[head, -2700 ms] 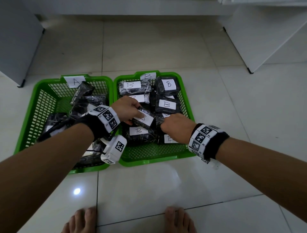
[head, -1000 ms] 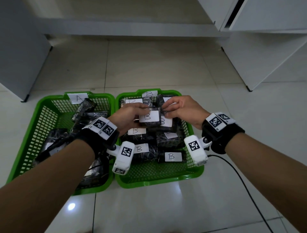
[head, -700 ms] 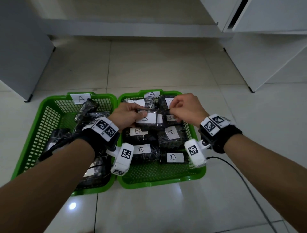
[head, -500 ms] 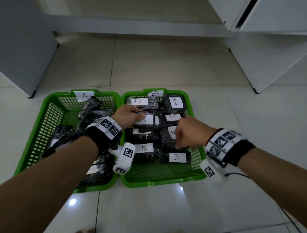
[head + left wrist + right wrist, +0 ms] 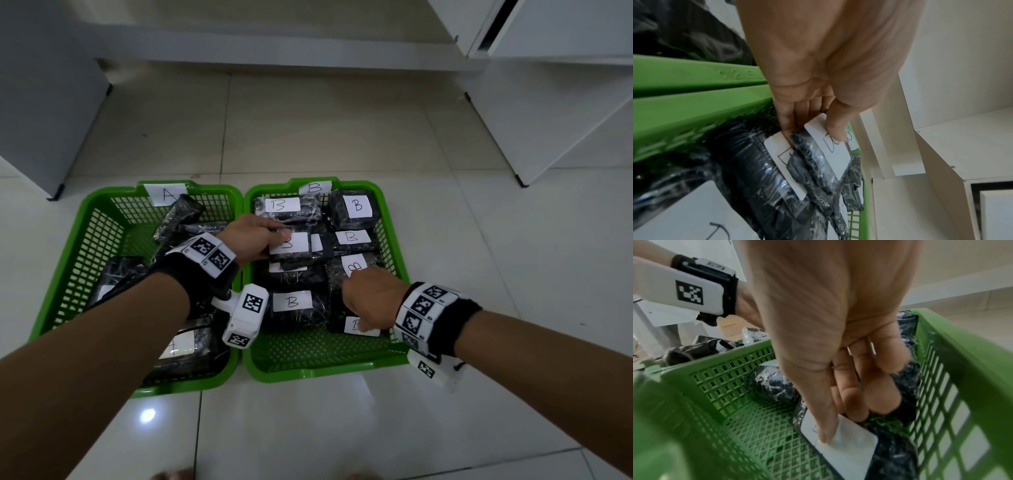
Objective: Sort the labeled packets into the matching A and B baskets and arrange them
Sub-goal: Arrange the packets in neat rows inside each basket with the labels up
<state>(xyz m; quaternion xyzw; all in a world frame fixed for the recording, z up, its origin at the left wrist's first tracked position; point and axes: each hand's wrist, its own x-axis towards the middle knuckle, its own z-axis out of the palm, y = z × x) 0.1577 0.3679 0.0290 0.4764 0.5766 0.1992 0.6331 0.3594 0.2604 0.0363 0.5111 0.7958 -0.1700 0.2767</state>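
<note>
Two green baskets sit side by side on the floor: basket A (image 5: 191, 383) on the left, basket B (image 5: 325, 370) on the right, each with a paper letter tag on its far rim. Both hold several black wrapped packets with white labels. My left hand (image 5: 274, 236) pinches a B packet (image 5: 298, 245) in the second row of basket B, thumb (image 5: 835, 129) on its label and fingers beneath. My right hand (image 5: 368, 298) is down on the near-right B packet (image 5: 356, 327), thumb (image 5: 825, 433) on the label, fingers curled at its far edge.
The A packets (image 5: 178, 219) lie jumbled and partly hidden under my left forearm. White cabinet panels (image 5: 548, 113) stand on the right and a grey one (image 5: 41, 102) on the left. Bare tile floor (image 5: 308, 130) lies beyond the baskets. Basket B's mesh wall (image 5: 953, 386) is close to my right fingers.
Both hands held one B packet up a second ago. The right hand let go and dropped to the near-right packet. The left hand lowered its packet into the second row.
</note>
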